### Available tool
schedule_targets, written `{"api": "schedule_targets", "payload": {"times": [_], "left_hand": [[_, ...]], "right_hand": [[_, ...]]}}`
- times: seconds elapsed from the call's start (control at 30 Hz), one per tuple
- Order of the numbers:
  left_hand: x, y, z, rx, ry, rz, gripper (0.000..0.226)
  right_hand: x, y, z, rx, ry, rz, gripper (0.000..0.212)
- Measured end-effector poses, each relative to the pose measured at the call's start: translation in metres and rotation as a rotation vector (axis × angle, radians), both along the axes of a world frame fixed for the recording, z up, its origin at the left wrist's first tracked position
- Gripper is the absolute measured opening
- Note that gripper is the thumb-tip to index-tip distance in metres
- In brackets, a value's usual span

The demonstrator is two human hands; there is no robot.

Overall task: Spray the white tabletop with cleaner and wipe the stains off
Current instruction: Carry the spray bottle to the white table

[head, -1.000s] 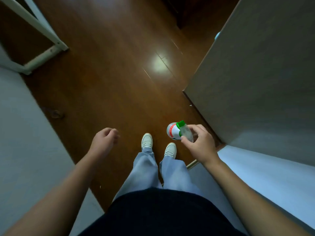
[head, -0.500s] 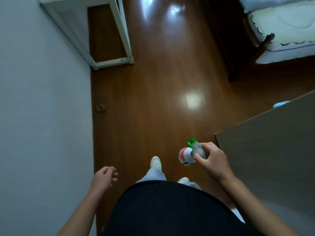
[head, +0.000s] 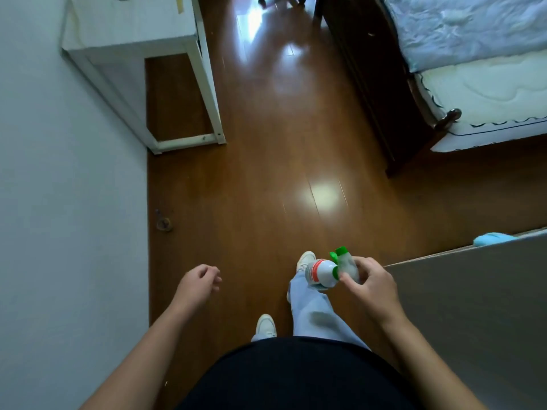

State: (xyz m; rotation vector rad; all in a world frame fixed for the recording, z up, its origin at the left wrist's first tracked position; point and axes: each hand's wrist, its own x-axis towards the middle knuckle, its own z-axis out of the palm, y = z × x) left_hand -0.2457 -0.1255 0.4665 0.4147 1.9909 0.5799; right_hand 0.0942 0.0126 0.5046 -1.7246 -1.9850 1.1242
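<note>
Fingers (head: 351, 284) hide part of the spray bottle (head: 321, 270) — white tabletop (head: 130, 25) cut off above.

1. Hands: two, the left hand (head: 198, 284) and the right hand (head: 370, 288).
2. Spray bottle (head: 322, 272): one.
3. White table (head: 130, 28): one.
4. Bed (head: 473, 69): one.
5. Shoes: two, a front shoe (head: 305, 259) and a rear shoe (head: 266, 325).
6. Light-blue item (head: 492, 239), kind not determinable: one.
7. Grey panel (head: 473, 306): one.
8. Small round object (head: 163, 223) on the floor: one.
</note>
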Motion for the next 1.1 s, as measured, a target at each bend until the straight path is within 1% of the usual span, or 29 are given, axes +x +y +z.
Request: {"api": "schedule_targets", "payload": {"times": [0.1, 0.17, 0.3, 0.4, 0.6, 0.7, 0.8, 0.87, 1.1], "left_hand": [[-0.015, 0.053, 0.005, 0.042, 0.046, -0.056, 0.024], [-0.027, 0.079, 0.004, 0.028, 0.068, -0.050, 0.024], [-0.054, 0.107, -0.005, -0.073, 0.074, 0.071, 0.024], [-0.071, 0.119, -0.011, -0.156, 0.082, 0.148, 0.025], [-0.105, 0.145, -0.019, -0.287, 0.067, 0.212, 0.025], [-0.134, 0.176, -0.027, -0.317, 0.053, 0.231, 0.027], [-0.171, 0.229, -0.032, -0.293, 0.039, 0.250, 0.028], [-0.194, 0.276, -0.029, -0.245, 0.031, 0.246, 0.027], [-0.269, 0.467, 0.010, -0.047, 0.047, 0.023, 0.025]], "right_hand": [[-0.009, 0.042, -0.007, -0.010, -0.027, -0.012, 0.019], [-0.018, 0.077, -0.015, -0.024, -0.046, 0.019, 0.019], [-0.045, 0.150, -0.021, -0.036, -0.101, 0.147, 0.023], [-0.071, 0.204, -0.015, -0.029, -0.098, 0.231, 0.025], [-0.130, 0.296, -0.008, -0.017, -0.080, 0.291, 0.030], [-0.164, 0.339, -0.009, -0.004, -0.080, 0.291, 0.030], [-0.199, 0.382, -0.009, -0.023, -0.091, 0.250, 0.028], [-0.220, 0.409, -0.005, -0.012, -0.087, 0.237, 0.026], [-0.275, 0.499, 0.017, 0.007, -0.047, 0.114, 0.019]]}}
